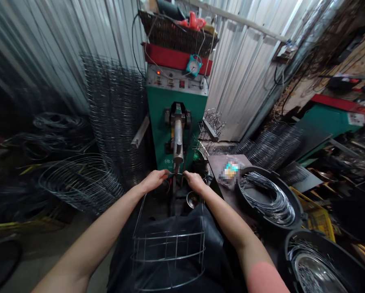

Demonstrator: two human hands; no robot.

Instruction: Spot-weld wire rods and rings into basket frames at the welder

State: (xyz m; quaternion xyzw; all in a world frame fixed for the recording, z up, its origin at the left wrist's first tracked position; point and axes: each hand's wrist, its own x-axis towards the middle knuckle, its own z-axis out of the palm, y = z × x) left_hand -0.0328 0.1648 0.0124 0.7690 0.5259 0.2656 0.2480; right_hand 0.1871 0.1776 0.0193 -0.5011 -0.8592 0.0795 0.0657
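A wire basket frame rests over my lap, its long side wires reaching forward to my hands. My left hand pinches the frame's far end on the left. My right hand grips the same end on the right, fingers closed. Between them, the wire sits at the tip of the spot welder's electrode, below its metal arm. The green spot welder stands straight ahead with a red light lit on its panel. Exactly how the wire meets the electrode is too small to make out.
Tall stacks of wire frames and a heap of wire hoops stand at left. On the right, a black tub holds bent wires, and a second tub holds a metal bowl. A small bowl sits beside my right hand.
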